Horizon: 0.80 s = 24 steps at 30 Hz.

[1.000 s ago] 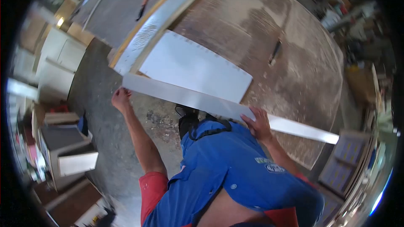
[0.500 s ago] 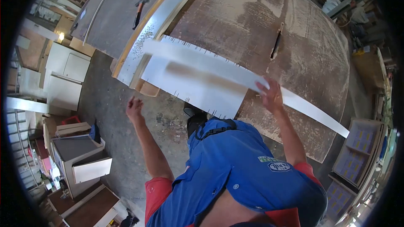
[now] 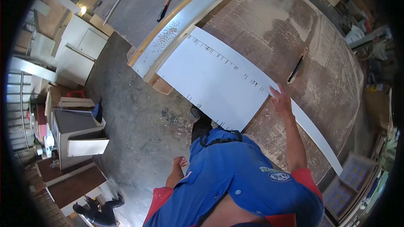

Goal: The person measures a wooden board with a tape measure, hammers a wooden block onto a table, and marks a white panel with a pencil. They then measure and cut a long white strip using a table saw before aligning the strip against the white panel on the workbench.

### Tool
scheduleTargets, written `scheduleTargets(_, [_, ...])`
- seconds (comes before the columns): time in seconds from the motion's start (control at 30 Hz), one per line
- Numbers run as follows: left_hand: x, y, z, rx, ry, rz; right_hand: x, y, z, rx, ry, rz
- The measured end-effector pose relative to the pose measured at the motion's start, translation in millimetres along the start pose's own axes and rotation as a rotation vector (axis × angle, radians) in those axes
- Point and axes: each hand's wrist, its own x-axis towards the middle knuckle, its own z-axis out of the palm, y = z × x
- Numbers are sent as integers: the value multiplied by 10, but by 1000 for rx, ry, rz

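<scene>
A white rectangular panel (image 3: 210,82) with short dark marks along its edges lies on the worn brown table (image 3: 252,21), its left end by a wooden rail. My right hand (image 3: 282,101) is closed on a long, narrow white strip (image 3: 317,136). The strip runs along the panel's far edge and on past the panel toward the lower right. Low beside my body, away from the table, my left hand (image 3: 180,162) has loosely bent fingers and nothing visible in it.
A hammer (image 3: 167,6) and a thin rod (image 3: 119,2) lie on the grey surface beyond the rail (image 3: 168,27). The table has a dark slot (image 3: 298,67). Cabinets (image 3: 78,122) stand at the left, a compartmented case (image 3: 353,180) at the lower right.
The strip, raised and blurred over the panel before, now lies along its far edge. My left hand has dropped back toward my body. The view has turned.
</scene>
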Motion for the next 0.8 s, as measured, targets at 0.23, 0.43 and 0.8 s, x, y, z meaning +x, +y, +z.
scheduleTargets(0.23, [-54, -1, 278, -33, 8, 31, 66, 108, 95, -22, 16, -95])
scheduleTargets(0.43, [283, 1002, 658, -79, -45, 307, 51, 78, 102, 9, 1, -52])
scheduleTargets(0.8, [163, 1832, 1174, 369, -108, 745, 33, -232, 411, -183, 167, 1])
